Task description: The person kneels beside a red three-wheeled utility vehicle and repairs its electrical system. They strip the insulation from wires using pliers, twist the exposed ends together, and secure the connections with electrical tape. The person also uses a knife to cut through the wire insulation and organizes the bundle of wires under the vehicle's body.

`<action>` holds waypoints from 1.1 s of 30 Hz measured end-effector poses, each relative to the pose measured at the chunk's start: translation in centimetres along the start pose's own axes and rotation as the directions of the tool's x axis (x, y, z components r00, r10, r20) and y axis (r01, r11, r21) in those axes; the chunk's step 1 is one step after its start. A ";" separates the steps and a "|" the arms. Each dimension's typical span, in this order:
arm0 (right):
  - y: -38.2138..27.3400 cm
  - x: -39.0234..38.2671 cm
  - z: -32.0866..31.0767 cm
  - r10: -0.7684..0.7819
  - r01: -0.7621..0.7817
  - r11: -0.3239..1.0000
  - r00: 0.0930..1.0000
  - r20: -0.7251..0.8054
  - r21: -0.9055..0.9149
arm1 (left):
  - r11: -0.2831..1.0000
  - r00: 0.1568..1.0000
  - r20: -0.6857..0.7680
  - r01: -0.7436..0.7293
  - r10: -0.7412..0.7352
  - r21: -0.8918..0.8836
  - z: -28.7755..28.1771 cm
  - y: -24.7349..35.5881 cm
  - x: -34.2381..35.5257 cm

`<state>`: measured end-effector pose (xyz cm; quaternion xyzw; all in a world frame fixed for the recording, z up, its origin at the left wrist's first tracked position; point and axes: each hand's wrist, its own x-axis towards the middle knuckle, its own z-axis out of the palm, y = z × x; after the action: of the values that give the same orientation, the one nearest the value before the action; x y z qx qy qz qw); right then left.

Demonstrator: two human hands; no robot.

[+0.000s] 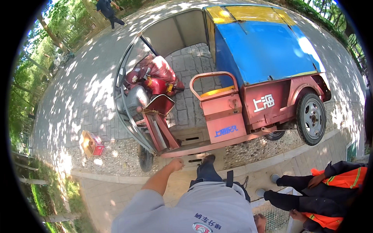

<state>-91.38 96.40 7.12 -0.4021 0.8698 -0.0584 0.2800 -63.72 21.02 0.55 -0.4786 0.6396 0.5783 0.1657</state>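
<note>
hanging near the tricycle's edge [206, 146], left hand [177, 164] has open paving [175, 181] below

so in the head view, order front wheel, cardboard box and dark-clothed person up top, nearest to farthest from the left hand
1. Front wheel: just left of the left hand
2. Cardboard box: farther left, on the ground
3. Dark-clothed person: far off, upper left
</note>
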 end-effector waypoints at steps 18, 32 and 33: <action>-21.3 5.2 -9.7 0.817 -0.610 0.000 0.457 0.351 0.793 | 0.936 0.892 0.367 0.329 -0.264 -0.125 -5.0 -1.0 4.8; -23.6 -2.2 -2.6 0.688 -0.613 -0.461 0.210 0.694 0.642 | 0.956 0.920 0.261 0.290 -0.293 0.052 -7.5 2.8 1.9; -25.2 -3.7 -0.3 0.668 -0.605 -0.503 0.180 0.722 0.617 | 0.954 0.922 0.246 0.289 -0.298 0.076 -7.7 3.5 1.7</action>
<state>-72.82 82.15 17.23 0.5218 0.6633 -0.3699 0.3884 -64.68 12.96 3.40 -0.4875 0.5449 0.5913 0.3402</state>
